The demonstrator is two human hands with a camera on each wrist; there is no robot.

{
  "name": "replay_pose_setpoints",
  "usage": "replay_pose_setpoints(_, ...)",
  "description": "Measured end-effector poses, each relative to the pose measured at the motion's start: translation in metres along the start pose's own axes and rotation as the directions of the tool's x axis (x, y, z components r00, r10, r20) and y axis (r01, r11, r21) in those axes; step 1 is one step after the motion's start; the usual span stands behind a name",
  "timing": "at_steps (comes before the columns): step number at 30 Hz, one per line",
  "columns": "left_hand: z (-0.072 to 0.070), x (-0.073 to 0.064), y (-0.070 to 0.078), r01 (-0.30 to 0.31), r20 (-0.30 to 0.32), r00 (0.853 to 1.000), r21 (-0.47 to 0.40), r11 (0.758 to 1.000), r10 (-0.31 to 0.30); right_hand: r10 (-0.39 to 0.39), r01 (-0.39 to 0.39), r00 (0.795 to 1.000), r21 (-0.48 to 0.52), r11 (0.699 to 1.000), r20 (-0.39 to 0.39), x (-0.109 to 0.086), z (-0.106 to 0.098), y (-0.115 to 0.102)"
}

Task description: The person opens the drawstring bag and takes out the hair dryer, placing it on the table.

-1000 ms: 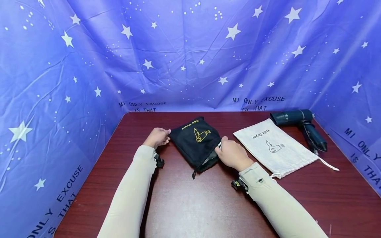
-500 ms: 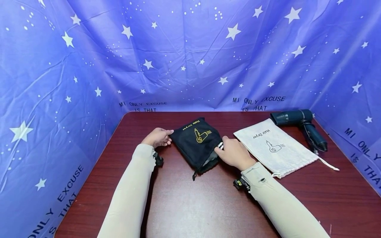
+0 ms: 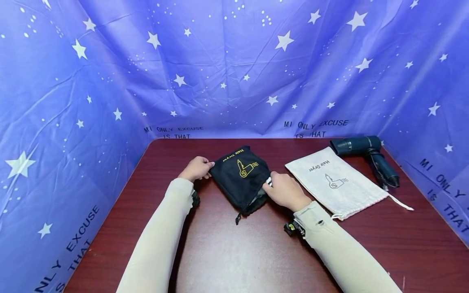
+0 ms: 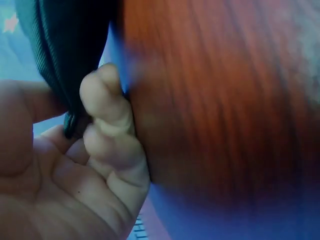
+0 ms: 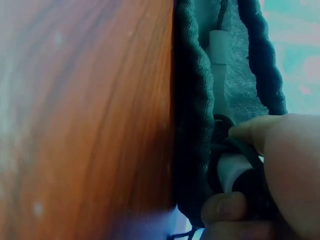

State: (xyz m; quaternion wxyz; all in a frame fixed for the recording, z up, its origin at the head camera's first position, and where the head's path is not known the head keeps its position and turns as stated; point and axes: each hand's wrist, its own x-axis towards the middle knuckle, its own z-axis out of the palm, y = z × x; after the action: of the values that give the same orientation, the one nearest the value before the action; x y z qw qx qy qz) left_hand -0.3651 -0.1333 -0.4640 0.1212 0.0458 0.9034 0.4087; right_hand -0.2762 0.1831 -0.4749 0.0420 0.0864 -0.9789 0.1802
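A black drawstring bag with a yellow "Hair Dryer" print lies slantwise on the table. My left hand pinches its left corner; in the left wrist view the cloth passes between thumb and curled fingers. At the bag's open mouth, my right hand grips what looks like a white hair dryer. Black cord is wound round that part. Most of this item is hidden by the bag and hand. In the right wrist view, a white-sleeved cord end shows inside the mouth.
To the right lies a white drawstring bag with the same print in black. A dark green hair dryer rests at the back right corner, touching or close to the white bag. Starry blue cloth surrounds the reddish-brown table.
The left hand has shifted slightly right, onto the black bag's corner, and its fingers have drawn together. The right hand keeps its hold at the mouth. The head view has turned a little.
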Motion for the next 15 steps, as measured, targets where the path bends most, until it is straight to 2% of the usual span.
replay_pose_setpoints(3,0.0016,0.0009,0.0012,-0.035,-0.012,0.999,0.132,0.991,0.037,-0.018,0.018,1.000,-0.009,1.000,-0.016,-0.0006,0.0008,-0.0011)
replay_pose_setpoints(7,0.0009,0.0041,0.0028,-0.054,0.001,0.998,0.233,0.971,0.055,-0.043,0.042,0.998,-0.011,0.999,-0.046,-0.0011,-0.0003,-0.0015)
replay_pose_setpoints(11,0.0000,0.0071,0.0031,-0.058,0.020,0.998,0.254,0.965,0.055,-0.059,0.059,0.996,-0.010,0.998,-0.073,-0.0014,-0.0011,-0.0009)
replay_pose_setpoints(15,0.0005,0.0087,0.0013,-0.038,0.000,0.999,0.222,0.974,0.039,-0.069,0.069,0.994,-0.003,0.998,-0.084,-0.0011,0.0005,-0.0002)
